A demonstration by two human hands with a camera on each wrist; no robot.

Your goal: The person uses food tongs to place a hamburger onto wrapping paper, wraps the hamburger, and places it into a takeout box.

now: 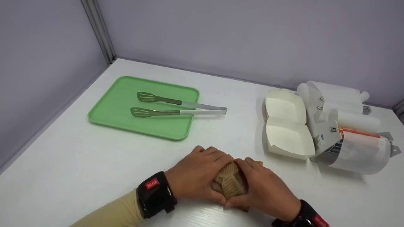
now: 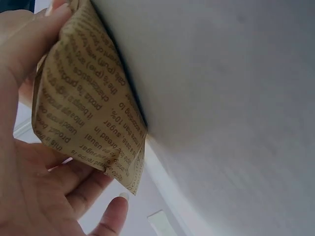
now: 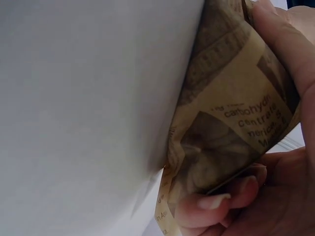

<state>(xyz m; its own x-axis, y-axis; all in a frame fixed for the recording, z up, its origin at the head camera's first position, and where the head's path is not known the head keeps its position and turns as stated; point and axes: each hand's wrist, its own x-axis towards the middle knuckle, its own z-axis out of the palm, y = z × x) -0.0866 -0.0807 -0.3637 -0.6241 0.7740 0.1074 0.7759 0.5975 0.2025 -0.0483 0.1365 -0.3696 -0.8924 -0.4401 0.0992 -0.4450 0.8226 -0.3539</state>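
A bundle wrapped in brown printed food paper (image 1: 232, 183) sits on the table close to the front, between both hands. My left hand (image 1: 199, 175) grips its left side, thumb at the near edge and fingers over the far side. From the right, my right hand (image 1: 268, 190) holds it too, its thumb tip close to the left thumb. Folded paper layers show on top. In the left wrist view the printed paper (image 2: 91, 93) slants down to a pointed corner near the fingers. Fingers of the right hand curl under a paper edge (image 3: 221, 132) in the right wrist view. The contents are hidden.
A green tray (image 1: 110, 116) lies at the back left, with tongs (image 1: 202, 108) across it, their handle end past its right rim. An opened white clamshell box (image 1: 285, 123) stands at the right, beside a holder (image 1: 322, 126) with clear plastic rolls. Walls border the table behind and left.
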